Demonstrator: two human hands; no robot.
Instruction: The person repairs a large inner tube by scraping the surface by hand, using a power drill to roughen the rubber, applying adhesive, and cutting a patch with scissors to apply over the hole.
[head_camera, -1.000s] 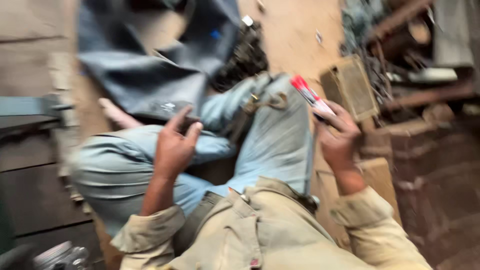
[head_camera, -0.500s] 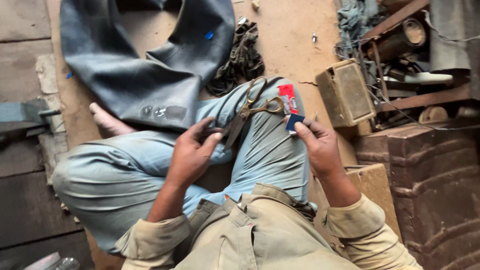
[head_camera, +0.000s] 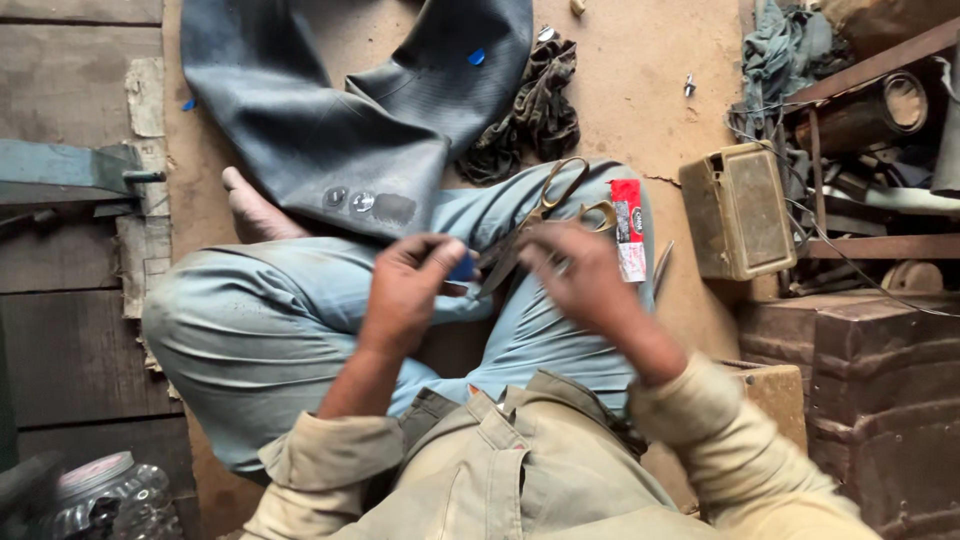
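**Patch work on the lap**

Big dark rubber inner tube (head_camera: 340, 120) lies on floor, end draped over knee, w/in reach. Scissors (head_camera: 535, 225) rest on thigh. Left hand (head_camera: 410, 285) fingers pinched on small blue piece (head_camera: 462, 268); right hand (head_camera: 580, 280) blurred, grip can't tell. Red-white tube (head_camera: 628, 228) just beside it.

A pair of scissors (head_camera: 545, 215) is laid on the raised knee, with a small tube (head_camera: 628, 230) just to its right. Beyond the knee, a rubber inner tube (head_camera: 340, 120) is spread on the floor (head_camera: 640, 90), a rag (head_camera: 530, 105) beside it. A box (head_camera: 740, 210) is set to the right, a jar (head_camera: 105, 495) at the near left.
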